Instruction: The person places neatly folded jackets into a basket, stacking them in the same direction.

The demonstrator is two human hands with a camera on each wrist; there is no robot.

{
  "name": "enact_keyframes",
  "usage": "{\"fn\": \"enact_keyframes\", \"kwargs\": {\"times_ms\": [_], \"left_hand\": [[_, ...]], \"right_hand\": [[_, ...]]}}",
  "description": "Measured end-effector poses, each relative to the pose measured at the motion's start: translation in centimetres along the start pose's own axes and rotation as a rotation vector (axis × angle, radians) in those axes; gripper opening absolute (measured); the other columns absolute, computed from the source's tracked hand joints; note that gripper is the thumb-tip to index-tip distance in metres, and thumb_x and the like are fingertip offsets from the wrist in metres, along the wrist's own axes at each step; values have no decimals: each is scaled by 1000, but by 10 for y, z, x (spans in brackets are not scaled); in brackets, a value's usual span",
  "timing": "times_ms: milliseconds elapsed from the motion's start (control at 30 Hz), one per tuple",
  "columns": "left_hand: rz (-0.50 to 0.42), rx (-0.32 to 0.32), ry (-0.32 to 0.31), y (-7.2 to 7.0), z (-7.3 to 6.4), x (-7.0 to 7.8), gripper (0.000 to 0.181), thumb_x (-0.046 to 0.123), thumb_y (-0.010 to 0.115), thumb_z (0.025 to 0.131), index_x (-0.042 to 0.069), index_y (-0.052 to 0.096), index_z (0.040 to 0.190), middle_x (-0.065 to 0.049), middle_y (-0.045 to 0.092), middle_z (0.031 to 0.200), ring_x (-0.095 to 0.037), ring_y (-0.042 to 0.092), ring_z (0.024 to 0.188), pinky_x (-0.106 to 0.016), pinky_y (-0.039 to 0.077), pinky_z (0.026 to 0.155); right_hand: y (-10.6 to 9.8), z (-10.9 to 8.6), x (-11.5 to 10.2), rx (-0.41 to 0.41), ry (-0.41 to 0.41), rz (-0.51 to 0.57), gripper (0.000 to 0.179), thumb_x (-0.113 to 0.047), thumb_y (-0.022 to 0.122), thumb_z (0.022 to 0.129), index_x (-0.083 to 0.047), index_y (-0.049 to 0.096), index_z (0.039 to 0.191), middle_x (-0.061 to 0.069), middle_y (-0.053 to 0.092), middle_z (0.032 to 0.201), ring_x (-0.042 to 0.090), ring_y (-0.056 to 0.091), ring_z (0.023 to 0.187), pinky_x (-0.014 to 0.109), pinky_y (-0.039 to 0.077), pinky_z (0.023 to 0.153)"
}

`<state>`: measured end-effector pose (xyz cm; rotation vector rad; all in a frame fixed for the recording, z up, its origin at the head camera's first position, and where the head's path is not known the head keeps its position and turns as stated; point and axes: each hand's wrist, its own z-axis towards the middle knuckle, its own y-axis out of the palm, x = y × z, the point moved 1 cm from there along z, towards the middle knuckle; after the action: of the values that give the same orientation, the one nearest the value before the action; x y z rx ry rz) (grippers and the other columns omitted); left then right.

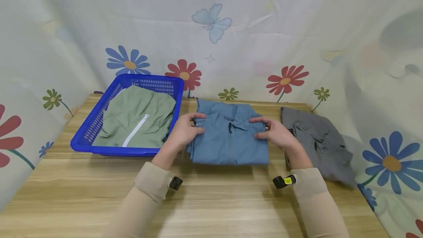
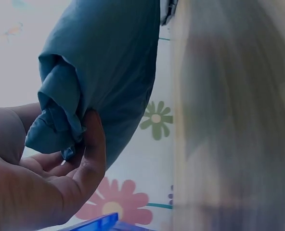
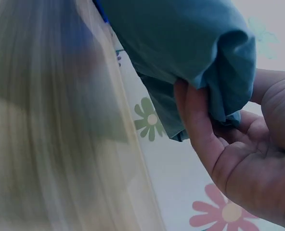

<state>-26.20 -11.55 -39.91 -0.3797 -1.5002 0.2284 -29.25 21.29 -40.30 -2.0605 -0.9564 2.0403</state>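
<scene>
A folded blue jacket (image 1: 218, 142) with a short dark zip pull near its collar is held between both hands, raised off the wooden table. My left hand (image 1: 185, 129) grips its left side, thumb on top; in the left wrist view the fingers (image 2: 94, 144) curl round the rolled blue fabric (image 2: 104, 57). On the opposite side, my right hand (image 1: 279, 133) pinches the right edge, and the right wrist view has its fingers (image 3: 195, 115) tucked under the cloth (image 3: 181, 38). Parts of the fingers beneath the fabric are hidden.
Left of the hands stands a blue plastic basket (image 1: 75, 143) containing a green garment (image 1: 145, 100) with a white zip. To the right lies a folded grey jacket (image 1: 327, 150) on the wooden table (image 1: 224, 208). A flower-patterned curtain (image 1: 248, 47) hangs behind.
</scene>
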Motion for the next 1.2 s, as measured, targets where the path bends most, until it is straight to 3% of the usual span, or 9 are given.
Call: {"fn": "enact_keyframes", "kwargs": {"times_ms": [133,300,400,567,667,733,800,867,1200], "left_hand": [[3,9,19,-9,1,8,45,-2,71,89,9,68,133,-2,46,64,-11,38,47,-27,37,50],[0,6,37,-20,1,17,44,-3,70,90,5,67,133,0,41,60,-13,37,50,-29,37,54],[-3,-2,19,-28,1,19,43,-2,70,91,5,66,134,-1,40,63,-14,35,53,-30,36,56],[6,-19,2,-40,3,20,44,1,70,93,5,64,136,-10,53,91,-19,37,65,-34,38,66],[13,-24,-8,-47,3,21,44,2,68,94,4,63,138,-19,53,136,-26,53,102,-40,46,87],[10,-20,-14,-52,3,21,45,0,67,94,4,62,138,-17,36,159,-30,41,133,-45,41,105],[5,-18,-23,-57,3,21,45,0,67,94,4,62,139,-17,30,164,-29,24,149,-50,34,114],[1,-12,-20,-61,3,22,46,-1,67,94,2,61,139,-18,29,164,-31,21,152,-52,29,117],[22,-42,-44,-92,3,15,46,2,65,97,4,59,142,-17,28,164,-33,25,149,-53,34,114]], "right_hand": [[-2,3,-10,12,8,16,53,-3,73,93,-10,60,144,21,43,137,21,40,65,36,47,71],[-3,6,-23,5,-6,17,53,-4,73,94,-10,59,145,18,37,153,31,47,106,35,51,81],[-2,8,-31,1,-12,12,54,-6,74,93,-12,59,145,15,33,160,33,46,111,36,51,84],[3,12,-42,9,-23,17,53,-6,74,93,-12,60,144,15,38,154,33,49,110,37,51,84],[7,16,-49,3,-43,18,53,-5,73,92,-11,60,143,16,40,154,33,49,112,37,52,85],[10,19,-53,-5,-46,28,53,-4,73,92,-11,60,143,15,39,154,32,49,112,37,52,85],[12,22,-57,-11,-41,43,53,-3,72,92,-12,60,143,14,37,156,32,50,112,37,53,85],[14,25,-60,-12,-35,48,53,-2,72,93,-12,60,143,13,35,158,32,50,115,38,53,86],[30,39,-81,-33,-80,1,54,-2,72,91,-13,61,143,12,39,158,31,50,120,39,50,84]]}}
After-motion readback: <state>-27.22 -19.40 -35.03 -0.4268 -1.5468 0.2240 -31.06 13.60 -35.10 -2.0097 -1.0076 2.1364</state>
